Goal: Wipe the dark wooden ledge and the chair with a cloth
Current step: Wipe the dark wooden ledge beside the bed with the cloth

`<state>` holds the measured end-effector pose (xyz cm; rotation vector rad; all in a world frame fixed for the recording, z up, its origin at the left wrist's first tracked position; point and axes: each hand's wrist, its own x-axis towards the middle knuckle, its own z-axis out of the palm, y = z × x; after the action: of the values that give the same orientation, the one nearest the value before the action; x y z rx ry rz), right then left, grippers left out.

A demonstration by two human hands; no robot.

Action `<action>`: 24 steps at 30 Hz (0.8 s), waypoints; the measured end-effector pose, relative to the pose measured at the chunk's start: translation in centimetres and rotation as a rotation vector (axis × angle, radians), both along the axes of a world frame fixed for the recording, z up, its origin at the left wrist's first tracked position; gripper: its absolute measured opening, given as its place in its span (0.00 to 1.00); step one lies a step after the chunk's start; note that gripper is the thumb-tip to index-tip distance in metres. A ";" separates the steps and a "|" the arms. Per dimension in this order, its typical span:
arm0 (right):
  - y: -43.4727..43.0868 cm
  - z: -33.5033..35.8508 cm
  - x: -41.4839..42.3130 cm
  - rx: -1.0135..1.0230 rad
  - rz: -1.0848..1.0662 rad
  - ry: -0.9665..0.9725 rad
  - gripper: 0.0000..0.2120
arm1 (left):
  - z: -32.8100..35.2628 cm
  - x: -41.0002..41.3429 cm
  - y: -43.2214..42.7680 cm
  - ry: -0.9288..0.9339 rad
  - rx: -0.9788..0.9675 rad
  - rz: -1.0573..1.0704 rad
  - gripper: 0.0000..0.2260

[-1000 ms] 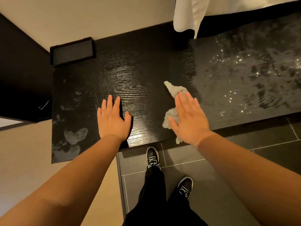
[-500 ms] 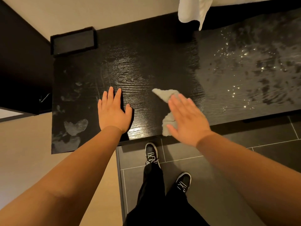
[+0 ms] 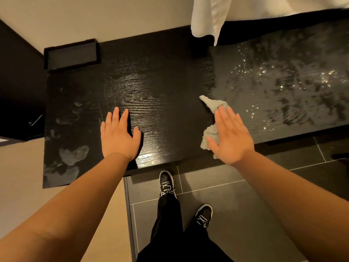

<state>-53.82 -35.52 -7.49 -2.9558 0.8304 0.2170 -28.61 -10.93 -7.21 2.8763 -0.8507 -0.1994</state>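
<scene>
So the cloth (image 3: 209, 137) here is a small grey rag, bunched up and lying on the dark wooden ledge (image 3: 170, 82) near its front edge, about mid-length. The right hand (image 3: 231, 138) sits flat on top of it with fingers (image 3: 224, 118) straight and together, pressing down instead of gripping, and one corner of the rag pokes out past the fingertips. The left hand (image 3: 119, 136) is also flat, palm down on bare wood to the left, fingers straight and holding nothing. My guess is the rag is light, soft and floppy, probably damp (that whole right stretch of the ledge glitters with droplets), so it should slide easily under a flat palm but will bunch and slip out sideways if pressure is uneven. I'd keep the palm over the middle of the wad, or pinch a fold if it needs lifting. Count-wise: one cloth, one ledge, two hands, one shallow black box (image 3: 70, 54) at the far left corner, one white fabric (image 3: 207, 16) hanging over the back, two black shoes (image 3: 167, 183) on the tiled floor. No chair in view. The left end has pale smudges waiting for a pass.
</scene>
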 end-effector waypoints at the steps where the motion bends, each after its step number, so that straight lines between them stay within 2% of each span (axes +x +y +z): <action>1: -0.2 0.0 -0.1 -0.011 -0.043 0.008 0.41 | 0.0 0.0 0.0 -0.005 -0.004 -0.001 0.30; 4: 1.7 0.2 1.2 -0.019 -0.123 -0.020 0.41 | -0.2 0.1 0.0 -0.002 -0.017 0.001 0.30; 7: 3.6 0.0 1.8 0.006 0.038 0.012 0.39 | -0.2 0.0 -0.1 0.002 -0.014 0.007 0.30; 10: 1.3 -0.3 0.3 0.022 0.155 0.035 0.36 | -0.3 -0.1 0.2 0.010 0.001 0.013 0.30; 16: -3.5 0.8 -1.4 0.066 -0.119 0.050 0.36 | 0.4 -2.4 -2.6 0.076 0.012 0.132 0.29; 19: -1.1 0.6 0.0 0.052 -0.155 0.018 0.37 | 0.5 -4.1 -7.1 0.106 -0.021 -0.064 0.29; 21: -0.1 0.1 0.1 0.069 -0.072 0.001 0.36 | 0.5 -5.4 -10.6 0.144 -0.043 -0.133 0.29; 24: -2.8 -0.1 -1.6 0.072 0.110 0.004 0.36 | 0.1 -7.0 -13.6 0.131 0.017 -0.082 0.29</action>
<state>-55.46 -38.35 -7.58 -2.9366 0.6466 0.2526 -35.65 -24.49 -7.13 2.8093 -0.9465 -0.4010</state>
